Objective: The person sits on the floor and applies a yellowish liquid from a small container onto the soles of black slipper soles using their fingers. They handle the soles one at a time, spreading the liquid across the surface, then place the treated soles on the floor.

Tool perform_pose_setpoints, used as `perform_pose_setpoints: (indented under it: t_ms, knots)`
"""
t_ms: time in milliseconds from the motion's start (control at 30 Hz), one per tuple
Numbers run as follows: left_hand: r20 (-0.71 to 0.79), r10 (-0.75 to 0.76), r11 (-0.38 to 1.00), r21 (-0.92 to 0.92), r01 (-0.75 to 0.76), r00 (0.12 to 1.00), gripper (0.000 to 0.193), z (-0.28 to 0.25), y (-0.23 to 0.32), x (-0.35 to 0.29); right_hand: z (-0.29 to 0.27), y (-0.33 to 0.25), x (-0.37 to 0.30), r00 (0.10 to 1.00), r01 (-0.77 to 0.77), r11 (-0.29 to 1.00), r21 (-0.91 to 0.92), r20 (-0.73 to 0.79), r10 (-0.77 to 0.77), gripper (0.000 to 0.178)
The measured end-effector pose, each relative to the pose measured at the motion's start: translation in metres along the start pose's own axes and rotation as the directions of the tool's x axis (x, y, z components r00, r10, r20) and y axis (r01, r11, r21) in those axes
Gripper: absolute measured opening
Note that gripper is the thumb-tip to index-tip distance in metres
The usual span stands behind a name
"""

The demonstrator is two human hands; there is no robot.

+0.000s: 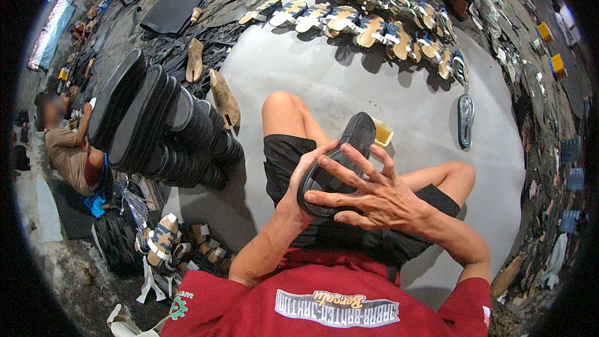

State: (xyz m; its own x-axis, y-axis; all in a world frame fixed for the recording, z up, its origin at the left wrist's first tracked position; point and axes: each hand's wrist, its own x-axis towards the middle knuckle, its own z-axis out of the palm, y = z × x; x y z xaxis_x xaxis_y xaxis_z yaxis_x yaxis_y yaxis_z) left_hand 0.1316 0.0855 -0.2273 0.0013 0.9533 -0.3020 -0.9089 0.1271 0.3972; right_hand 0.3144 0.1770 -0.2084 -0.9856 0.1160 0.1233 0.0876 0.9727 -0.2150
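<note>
Left grip (296, 196) clasps a black sole (358, 132), apparently steadying it beneath the right grip (393, 203), its fingers splayed wide.

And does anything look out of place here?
One dark sole lies alone on the grey sheet, at the right, apart from the sandals and stacked soles; that looks stray. Loose scraps lie beyond the sheet.

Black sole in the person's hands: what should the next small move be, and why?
Probably slide the right hand toward the far end of the black sole: its spread fingers lie over the nearer part, the far end is uncovered, and the left hand already grips the edge, which should steady it.
</note>
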Motion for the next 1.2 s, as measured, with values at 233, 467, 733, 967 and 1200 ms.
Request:
perform_pose_setpoints:
  t_ms: [233, 467, 733, 967, 1200]
  knots:
    - [-0.168, 0.032, 0.986, 0.167, -0.003, 0.985, 0.043, 0.02, -0.003, -0.005, -0.002, 0.014, 0.0, 0.996, 0.091, 0.995, -0.042, -0.01, -0.092, 0.053]
    - [-0.062, -0.056, 0.978, -0.204, 0.042, 0.997, 0.042, 0.011, 0.007, 0.001, -0.012, 0.039, -0.009, 0.995, 0.086, 0.988, 0.125, -0.059, -0.079, 0.052]
    - [0.062, -0.01, 0.942, -0.334, 0.031, 0.998, 0.043, -0.012, 0.014, 0.016, 0.005, 0.016, -0.009, 0.955, -0.287, 0.958, 0.011, -0.08, 0.287, 0.054]
    - [0.055, 0.034, 0.964, -0.265, -0.019, 0.998, 0.052, -0.022, 0.007, 0.022, 0.023, 0.018, -0.013, 0.942, -0.319, 0.934, 0.158, -0.055, 0.331, 0.055]
    - [-0.126, 0.014, 0.994, -0.106, -0.027, 0.992, 0.051, -0.022, 0.008, 0.011, 0.02, 0.038, -0.007, 0.908, -0.299, 0.951, 0.076, -0.284, 0.308, 0.058]
